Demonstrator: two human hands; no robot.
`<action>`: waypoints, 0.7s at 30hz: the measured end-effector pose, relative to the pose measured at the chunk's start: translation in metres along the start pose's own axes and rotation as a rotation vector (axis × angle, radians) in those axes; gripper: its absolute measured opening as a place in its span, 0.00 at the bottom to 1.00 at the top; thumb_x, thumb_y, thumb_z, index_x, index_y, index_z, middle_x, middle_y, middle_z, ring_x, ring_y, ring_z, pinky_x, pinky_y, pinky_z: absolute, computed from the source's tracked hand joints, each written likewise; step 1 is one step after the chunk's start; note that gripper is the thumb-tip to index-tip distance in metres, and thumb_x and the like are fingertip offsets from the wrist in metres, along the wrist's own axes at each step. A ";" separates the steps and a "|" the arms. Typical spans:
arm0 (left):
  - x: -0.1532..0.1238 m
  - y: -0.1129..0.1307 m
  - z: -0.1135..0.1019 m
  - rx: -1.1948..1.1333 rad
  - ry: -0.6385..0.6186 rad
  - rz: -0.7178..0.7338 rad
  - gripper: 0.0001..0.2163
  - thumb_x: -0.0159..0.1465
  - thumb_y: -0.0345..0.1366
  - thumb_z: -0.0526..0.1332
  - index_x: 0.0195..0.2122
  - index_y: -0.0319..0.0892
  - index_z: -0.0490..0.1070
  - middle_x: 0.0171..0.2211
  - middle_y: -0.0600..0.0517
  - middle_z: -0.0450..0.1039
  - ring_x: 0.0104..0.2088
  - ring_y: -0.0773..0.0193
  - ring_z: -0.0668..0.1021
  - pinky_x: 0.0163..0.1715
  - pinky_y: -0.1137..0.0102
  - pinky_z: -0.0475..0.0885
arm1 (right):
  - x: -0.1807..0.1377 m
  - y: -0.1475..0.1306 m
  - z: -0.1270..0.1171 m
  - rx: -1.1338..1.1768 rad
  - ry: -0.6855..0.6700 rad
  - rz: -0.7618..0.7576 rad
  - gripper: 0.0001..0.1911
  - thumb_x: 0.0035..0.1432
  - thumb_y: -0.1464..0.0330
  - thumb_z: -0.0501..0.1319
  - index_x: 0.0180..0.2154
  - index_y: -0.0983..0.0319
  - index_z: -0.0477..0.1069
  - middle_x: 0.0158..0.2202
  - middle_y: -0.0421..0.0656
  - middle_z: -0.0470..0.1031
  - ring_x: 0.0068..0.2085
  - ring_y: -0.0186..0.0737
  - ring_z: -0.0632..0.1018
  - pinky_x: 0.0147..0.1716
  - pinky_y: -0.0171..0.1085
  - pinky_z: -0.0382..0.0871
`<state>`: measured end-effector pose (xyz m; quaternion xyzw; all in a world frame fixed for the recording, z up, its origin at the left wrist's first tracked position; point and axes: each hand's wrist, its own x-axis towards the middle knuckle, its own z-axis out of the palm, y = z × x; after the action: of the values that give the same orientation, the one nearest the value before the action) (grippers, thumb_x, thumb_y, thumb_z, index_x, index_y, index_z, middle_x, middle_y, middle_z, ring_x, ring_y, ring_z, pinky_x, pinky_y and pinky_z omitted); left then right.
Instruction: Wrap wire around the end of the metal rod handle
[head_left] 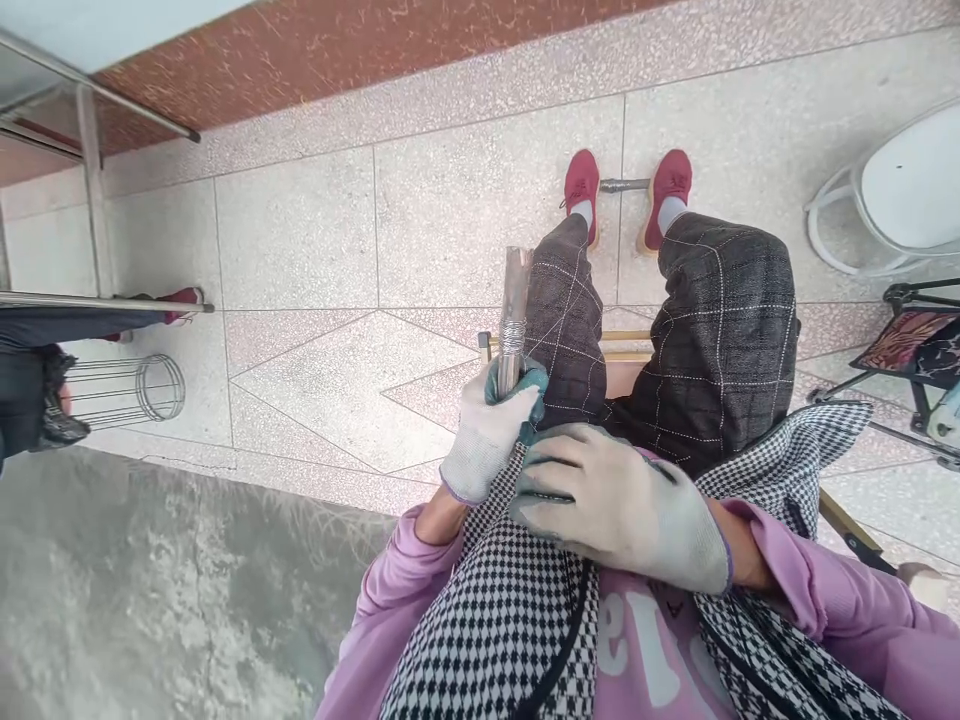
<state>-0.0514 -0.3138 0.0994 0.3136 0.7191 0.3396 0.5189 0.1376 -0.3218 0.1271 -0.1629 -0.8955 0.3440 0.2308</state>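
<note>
My left hand (491, 430), in a white knit glove with a green coated palm, is closed around a grey metal pipe (514, 300). The pipe stands out beyond the fist toward my knees, and several turns of wire (512, 338) circle it just above my thumb. Close beside it, over my lap, my right hand (619, 500) wears the same kind of glove. Its back faces up and its fingers curl downward; whatever lies under them is hidden. Another short metal rod (626, 185), with wire coiled at one end, lies on the floor between my red shoes (670, 190).
A white round stool (911, 185) stands at the upper right, with a folding chair (911, 345) below it. At the left are a metal frame (94, 190), another person's leg (90, 325) and a wire cylinder (161, 388). A red-brown wall base (337, 50) borders the tiled floor.
</note>
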 end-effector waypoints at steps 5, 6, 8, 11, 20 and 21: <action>-0.001 -0.007 -0.012 0.008 -0.024 0.091 0.10 0.60 0.42 0.73 0.38 0.43 0.81 0.31 0.53 0.78 0.30 0.66 0.77 0.32 0.72 0.75 | -0.010 0.043 -0.021 0.227 0.378 0.341 0.13 0.80 0.66 0.61 0.57 0.56 0.83 0.55 0.45 0.87 0.56 0.46 0.87 0.57 0.46 0.84; 0.001 -0.009 -0.013 0.009 -0.046 0.108 0.10 0.60 0.42 0.73 0.39 0.43 0.81 0.33 0.53 0.80 0.32 0.65 0.78 0.35 0.71 0.77 | -0.007 0.054 -0.023 0.199 0.400 0.445 0.15 0.79 0.67 0.61 0.58 0.53 0.84 0.57 0.44 0.87 0.57 0.47 0.87 0.59 0.47 0.84; 0.004 -0.012 -0.014 0.031 -0.100 0.152 0.11 0.62 0.44 0.74 0.40 0.44 0.82 0.35 0.52 0.82 0.34 0.63 0.81 0.39 0.69 0.79 | 0.001 0.078 -0.021 0.141 0.419 0.519 0.17 0.77 0.69 0.60 0.57 0.51 0.85 0.58 0.43 0.87 0.59 0.52 0.86 0.63 0.53 0.83; 0.010 -0.012 -0.010 0.084 -0.157 0.229 0.11 0.64 0.45 0.75 0.40 0.44 0.82 0.34 0.52 0.81 0.34 0.63 0.80 0.39 0.69 0.79 | 0.014 0.105 -0.013 0.147 0.380 0.426 0.17 0.75 0.70 0.60 0.53 0.52 0.86 0.58 0.44 0.86 0.63 0.55 0.84 0.66 0.56 0.81; 0.023 -0.013 0.002 -0.117 -0.043 0.154 0.10 0.63 0.41 0.76 0.41 0.44 0.83 0.36 0.52 0.83 0.32 0.65 0.81 0.34 0.72 0.79 | 0.002 0.110 0.001 0.293 0.453 0.586 0.12 0.70 0.69 0.63 0.44 0.55 0.87 0.45 0.43 0.88 0.47 0.50 0.88 0.54 0.53 0.85; 0.023 -0.012 0.003 -0.127 -0.039 0.143 0.09 0.63 0.41 0.76 0.41 0.44 0.84 0.36 0.52 0.84 0.32 0.65 0.82 0.34 0.72 0.79 | 0.001 0.109 0.002 0.295 0.478 0.593 0.12 0.70 0.68 0.63 0.43 0.56 0.87 0.44 0.43 0.88 0.47 0.49 0.88 0.53 0.53 0.85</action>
<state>-0.0559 -0.3017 0.0762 0.3370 0.6617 0.4145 0.5261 0.1498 -0.2448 0.0505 -0.4544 -0.6719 0.4730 0.3440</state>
